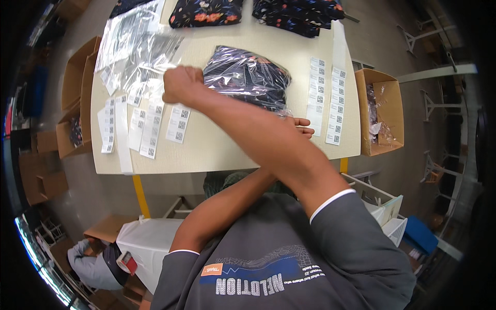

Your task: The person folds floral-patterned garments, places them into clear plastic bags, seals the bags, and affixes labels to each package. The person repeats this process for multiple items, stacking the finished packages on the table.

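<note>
A folded dark floral garment in a clear plastic bag (248, 79) lies on the cream table before me. My forearms cross, the right one above the left. My right hand (182, 84) is curled into a fist at the bag's left edge; whether anything is inside it is hidden. By the bag's lower right corner, my left hand (303, 127) shows only a few extended fingers. My right forearm covers the rest of it, so its grip cannot be seen. Close to these fingers lie two strips of printed code labels (317, 95), (336, 106).
More folded floral garments (205, 13) lie along the far side. Clear plastic bags (131, 42) are heaped at left, above several label strips (151, 130). Cardboard boxes (381, 112), (79, 77) stand beside both table ends. Another person (93, 267) is at lower left, near a white-covered surface (149, 236).
</note>
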Tool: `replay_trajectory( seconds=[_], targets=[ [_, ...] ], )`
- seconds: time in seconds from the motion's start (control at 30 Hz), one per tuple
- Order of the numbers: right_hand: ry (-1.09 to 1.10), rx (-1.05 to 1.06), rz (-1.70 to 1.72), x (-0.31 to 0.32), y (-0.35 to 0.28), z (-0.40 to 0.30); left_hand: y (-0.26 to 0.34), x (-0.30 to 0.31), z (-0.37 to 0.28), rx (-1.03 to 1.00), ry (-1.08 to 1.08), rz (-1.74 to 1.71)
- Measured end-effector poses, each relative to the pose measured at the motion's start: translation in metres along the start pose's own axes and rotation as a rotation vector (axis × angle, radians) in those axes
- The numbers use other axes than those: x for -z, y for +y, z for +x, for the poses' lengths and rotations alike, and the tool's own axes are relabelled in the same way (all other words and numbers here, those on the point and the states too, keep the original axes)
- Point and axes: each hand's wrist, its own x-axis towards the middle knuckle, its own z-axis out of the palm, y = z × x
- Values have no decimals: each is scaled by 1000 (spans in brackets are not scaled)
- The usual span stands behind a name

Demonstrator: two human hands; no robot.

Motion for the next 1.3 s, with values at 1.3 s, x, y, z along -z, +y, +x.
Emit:
replay_trajectory(
  seconds=[1.3],
  targets=[
    [795, -328, 443, -124, 87, -274, 42, 272, -103, -78, 338, 764]
  ],
)
